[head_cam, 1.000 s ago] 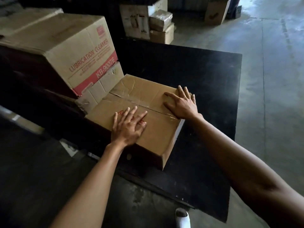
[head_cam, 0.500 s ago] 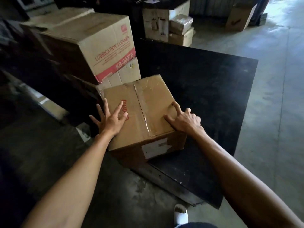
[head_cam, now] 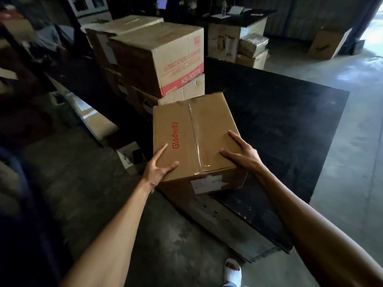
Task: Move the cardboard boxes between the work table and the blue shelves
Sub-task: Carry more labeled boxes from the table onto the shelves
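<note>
In the head view, the only one supplied, we find a taped box printed "Glodway" at frame centre, its near end overhanging the near left corner of the black table. The left hand holds the box's near left corner, thumb lying on the top face, remaining fingers gone down the left side out of sight. The right hand lies on the top face near the right edge with fingers straight and spread; we cannot tell whether any wrap the far side. We judge the step in hand to be the take-up of this box from the table for carrying off; no blue shelves show here. The next move calls for a firmer hold from the right hand, likely lower on the side, then a level lift clear of the corner. Count: one box in hand; a stack of at least two just beyond it, upper centre, the top one marked "LUBRICATION CLEANER"; several more cartons at upper right, number uncertain; two hands; one table.
</note>
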